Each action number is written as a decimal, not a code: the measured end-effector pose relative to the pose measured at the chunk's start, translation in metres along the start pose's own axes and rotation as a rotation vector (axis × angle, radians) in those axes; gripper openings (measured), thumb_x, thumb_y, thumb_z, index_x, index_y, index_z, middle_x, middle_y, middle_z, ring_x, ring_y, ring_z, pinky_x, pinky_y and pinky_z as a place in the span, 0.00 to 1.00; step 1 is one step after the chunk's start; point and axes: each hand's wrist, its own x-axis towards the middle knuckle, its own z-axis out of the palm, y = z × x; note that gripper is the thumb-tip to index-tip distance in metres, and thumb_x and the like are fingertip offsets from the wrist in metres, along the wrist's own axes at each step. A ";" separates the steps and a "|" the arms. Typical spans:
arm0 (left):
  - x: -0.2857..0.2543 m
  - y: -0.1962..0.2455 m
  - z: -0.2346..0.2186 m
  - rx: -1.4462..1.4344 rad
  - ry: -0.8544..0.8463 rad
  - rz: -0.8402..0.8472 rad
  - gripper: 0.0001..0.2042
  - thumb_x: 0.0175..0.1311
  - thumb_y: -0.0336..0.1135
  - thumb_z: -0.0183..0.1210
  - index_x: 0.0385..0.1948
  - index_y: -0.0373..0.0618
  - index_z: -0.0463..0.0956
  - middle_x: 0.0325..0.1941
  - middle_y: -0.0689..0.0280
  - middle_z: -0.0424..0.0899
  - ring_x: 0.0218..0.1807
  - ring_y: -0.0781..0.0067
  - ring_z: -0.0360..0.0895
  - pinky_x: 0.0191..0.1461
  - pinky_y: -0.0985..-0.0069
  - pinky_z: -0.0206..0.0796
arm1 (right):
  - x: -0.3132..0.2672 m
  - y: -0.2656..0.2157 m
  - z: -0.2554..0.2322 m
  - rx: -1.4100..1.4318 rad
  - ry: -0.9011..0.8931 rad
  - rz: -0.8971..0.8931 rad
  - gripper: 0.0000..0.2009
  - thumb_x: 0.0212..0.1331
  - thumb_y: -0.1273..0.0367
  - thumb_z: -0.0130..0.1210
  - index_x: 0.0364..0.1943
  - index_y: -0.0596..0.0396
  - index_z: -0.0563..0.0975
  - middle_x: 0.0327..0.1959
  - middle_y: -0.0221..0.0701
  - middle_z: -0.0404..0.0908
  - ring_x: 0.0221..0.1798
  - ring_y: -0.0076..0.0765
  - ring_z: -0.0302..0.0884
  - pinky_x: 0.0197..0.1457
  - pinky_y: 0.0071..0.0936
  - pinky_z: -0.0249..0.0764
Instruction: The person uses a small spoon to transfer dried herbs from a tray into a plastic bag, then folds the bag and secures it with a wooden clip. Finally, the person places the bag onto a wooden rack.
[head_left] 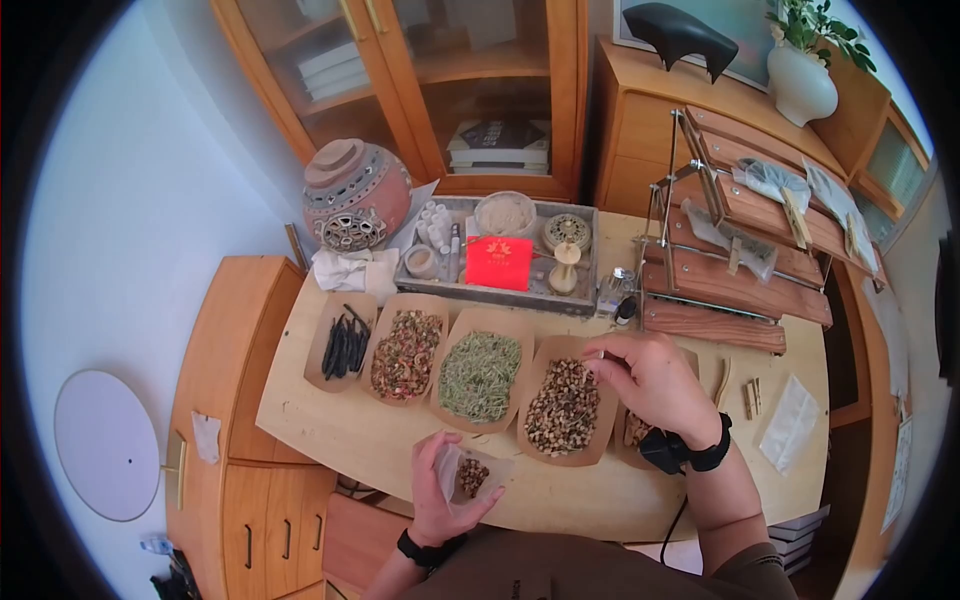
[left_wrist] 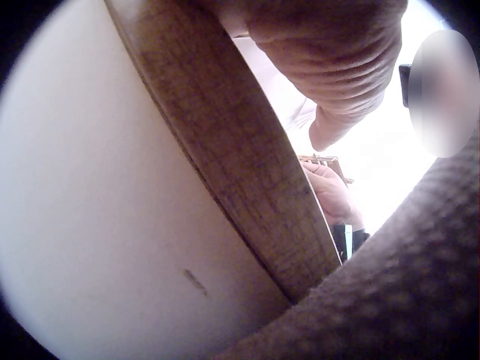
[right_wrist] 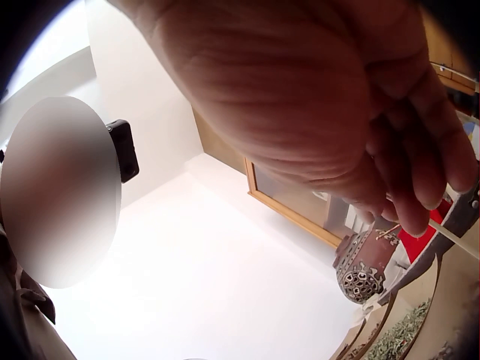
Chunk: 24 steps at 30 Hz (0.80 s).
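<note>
My left hand (head_left: 440,485) grips a small clear plastic bag (head_left: 497,478), fingers and thumb around its sides. Brown dried pieces (head_left: 472,478) lie inside it. Over the upper right edge of a brown paper tray (head_left: 535,440) full of dried brown chunks (head_left: 563,405), my right hand (head_left: 650,385) bends down with index finger and thumb close together. A thin pale stick (right_wrist: 454,238) shows by the curled fingertips in the right wrist view; its other end is hidden behind the fingers. In the left wrist view the table edge (left_wrist: 232,142) covers the lower part of the scene.
Paper trays hold dark pods (head_left: 345,345), dried petals (head_left: 408,350) and green herbs (head_left: 480,372); one more lies under my right wrist. Behind stands a grey tray (head_left: 450,292) with a red packet (head_left: 498,263). A wooden rack (head_left: 715,265) and an empty plastic bag (head_left: 788,425) are at right.
</note>
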 end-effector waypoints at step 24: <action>0.000 -0.002 0.002 -0.001 0.015 0.009 0.49 0.50 0.39 0.80 0.73 0.38 0.57 0.63 0.55 0.68 0.63 0.58 0.72 0.67 0.62 0.67 | 0.002 -0.003 0.002 -0.074 0.086 -0.081 0.07 0.61 0.77 0.62 0.41 0.58 0.86 0.35 0.40 0.83 0.39 0.53 0.82 0.43 0.43 0.78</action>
